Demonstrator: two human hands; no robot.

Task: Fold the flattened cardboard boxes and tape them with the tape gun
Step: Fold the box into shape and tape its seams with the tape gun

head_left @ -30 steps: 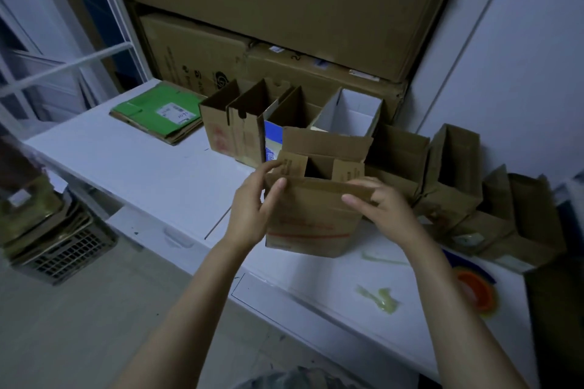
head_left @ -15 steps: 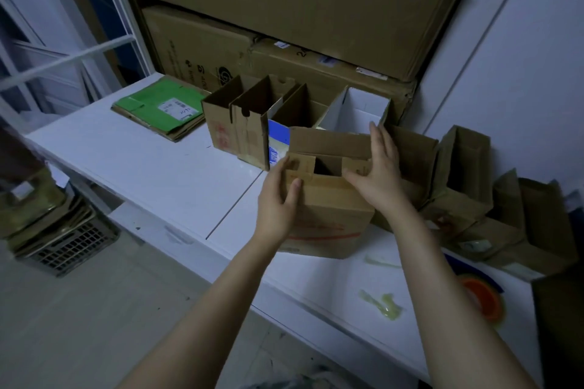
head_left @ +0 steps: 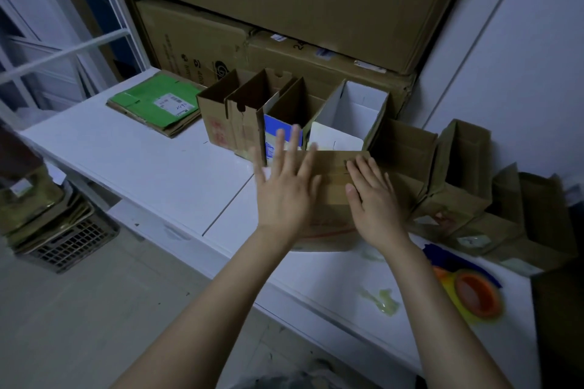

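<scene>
A small brown cardboard box [head_left: 331, 174] with red print stands on the white table [head_left: 151, 167] in front of me, its top flaps folded down flat. My left hand [head_left: 286, 188] is spread with straight fingers over the box's left side, blurred. My right hand [head_left: 371, 196] lies flat on the closed top flaps, fingers straight. The tape gun [head_left: 471, 287], blue and yellow with an orange roll, lies on the table to the right of my right forearm. A flattened green box [head_left: 155, 101] lies on a stack at the table's far left.
A row of open folded boxes [head_left: 252, 110] stands behind the one under my hands; several more [head_left: 458, 174] lie tipped at the right. Large cartons [head_left: 284, 9] are stacked against the wall. A crumpled tape scrap [head_left: 382, 300] lies near the front edge. A crate [head_left: 69, 237] sits on the floor left.
The box's top flaps have been folded shut. Both hands went from gripping the flaps to lying flat with straight fingers on the box.
</scene>
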